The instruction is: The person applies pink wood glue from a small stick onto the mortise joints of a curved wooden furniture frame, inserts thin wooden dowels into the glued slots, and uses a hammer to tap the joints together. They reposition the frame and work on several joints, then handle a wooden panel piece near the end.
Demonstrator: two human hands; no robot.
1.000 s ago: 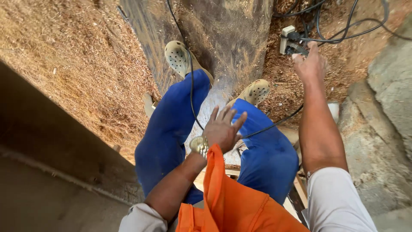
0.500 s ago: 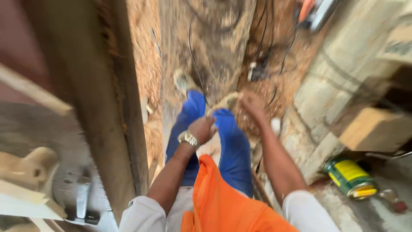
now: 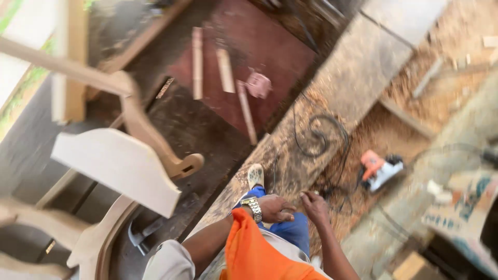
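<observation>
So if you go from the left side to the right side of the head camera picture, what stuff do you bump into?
Pale curved wooden furniture piece → hammer on the dark floor → left hand with a wristwatch → right hand → orange and white power tool lying in the sawdust.

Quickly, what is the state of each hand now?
Left hand: loosely closed, holding nothing visible.
Right hand: curled; blurred, grip cannot be told.
</observation>
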